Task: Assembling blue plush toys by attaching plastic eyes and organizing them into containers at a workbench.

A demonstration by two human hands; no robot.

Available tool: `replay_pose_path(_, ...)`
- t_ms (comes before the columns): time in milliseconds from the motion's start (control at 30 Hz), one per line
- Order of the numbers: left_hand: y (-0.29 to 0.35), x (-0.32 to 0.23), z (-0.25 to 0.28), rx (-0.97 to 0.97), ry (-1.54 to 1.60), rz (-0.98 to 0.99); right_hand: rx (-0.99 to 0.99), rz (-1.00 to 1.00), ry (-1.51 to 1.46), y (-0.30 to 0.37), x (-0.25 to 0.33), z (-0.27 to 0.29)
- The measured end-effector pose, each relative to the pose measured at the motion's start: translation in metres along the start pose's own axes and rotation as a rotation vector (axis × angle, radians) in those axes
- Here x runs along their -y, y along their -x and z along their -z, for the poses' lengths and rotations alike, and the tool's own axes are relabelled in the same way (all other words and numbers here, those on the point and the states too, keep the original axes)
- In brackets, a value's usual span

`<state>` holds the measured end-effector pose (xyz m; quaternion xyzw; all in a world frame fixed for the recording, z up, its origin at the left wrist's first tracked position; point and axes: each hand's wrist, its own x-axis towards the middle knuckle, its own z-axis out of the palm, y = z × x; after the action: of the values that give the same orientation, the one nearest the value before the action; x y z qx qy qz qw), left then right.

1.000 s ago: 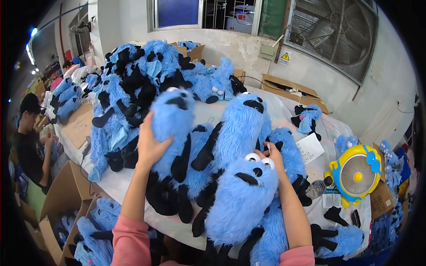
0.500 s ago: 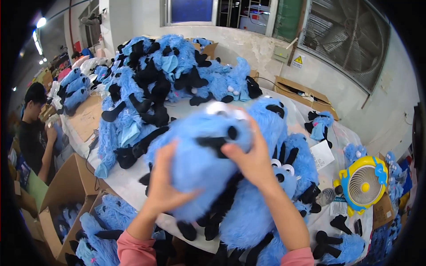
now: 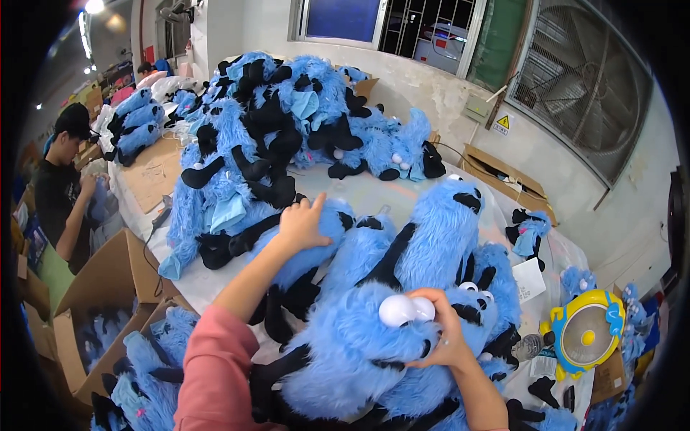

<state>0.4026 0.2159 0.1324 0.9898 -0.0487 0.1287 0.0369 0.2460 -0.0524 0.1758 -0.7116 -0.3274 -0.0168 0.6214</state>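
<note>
My right hand [image 3: 444, 332] grips the head of a blue furry plush toy [image 3: 338, 352] with bulging white eyes, close in front of me. The toy's body leans to the left, and a black limb trails from it. Farther off, my left hand [image 3: 305, 224] has its thumb and forefinger apart, resting on or just above a second plush toy [image 3: 287, 260] that lies on its side. Between the hands another plush toy [image 3: 363, 248] lies on the table [image 3: 345, 188]. A larger plush toy [image 3: 442, 233] with a black nose stands behind my right hand.
A heap of blue and black plush toys [image 3: 273, 108] covers the table's far left. Open cartons [image 3: 108, 302] with more toys stand at the left. On the right are a yellow and blue fan [image 3: 588, 336] and a white paper [image 3: 529, 280]. A co-worker [image 3: 66, 183] works at far left.
The big-eyed plush toy was between both hands; it has come down nearer me, in my right hand alone. My left hand has let go and moved up to another toy. The view has shifted slightly.
</note>
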Motion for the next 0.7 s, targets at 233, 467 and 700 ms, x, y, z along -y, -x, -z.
replay_pose_path(233,0.091,0.061,-0.007,-0.653,0.832,-0.191,-0.004,-0.013,0.033,0.002,-0.003,0.000)
replay_pose_path(467,0.101,0.068,-0.020,-0.768,0.940,-0.175,-0.048,-0.025,0.008,0.003,-0.012,-0.003)
replay_pose_path(700,0.101,0.071,-0.009,-0.795,0.631,-0.309,-0.051,-0.064,0.001,0.002,-0.011,-0.004)
